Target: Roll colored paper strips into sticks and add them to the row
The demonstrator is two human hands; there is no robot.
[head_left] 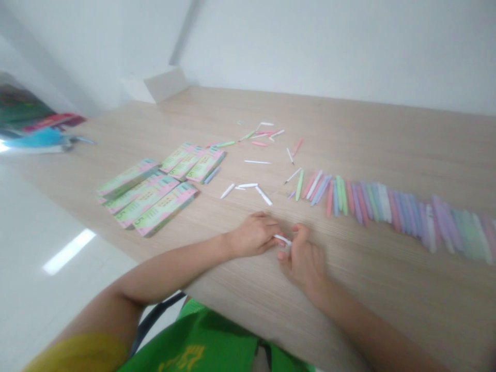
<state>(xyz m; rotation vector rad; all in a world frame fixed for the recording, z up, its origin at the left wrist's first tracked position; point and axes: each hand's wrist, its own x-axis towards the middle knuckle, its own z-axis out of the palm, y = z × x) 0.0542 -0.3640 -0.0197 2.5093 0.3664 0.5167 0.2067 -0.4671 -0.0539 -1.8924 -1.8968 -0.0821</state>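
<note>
My left hand [257, 235] is closed, its fingertips pinching a slim white pen piece [282, 239] just above the table. The piece points toward my right hand [306, 258], whose thumb and forefinger are spread apart around its far end. Whether the right fingers touch that end is unclear. Beyond my hands lie several loose white pen pieces [248, 185]. To the right, a long row of pastel pens [364, 201] in pink, purple, green, blue and white lies side by side, blurred toward the right edge.
Several green-and-pink boxes [166, 209] lie in two groups on the left of the wooden table [387, 139]. Farther back are scattered coloured and white pen parts [267, 133], some dark-tipped. A white box [166, 84] stands near the wall. Blue and red items [42, 137] are at far left.
</note>
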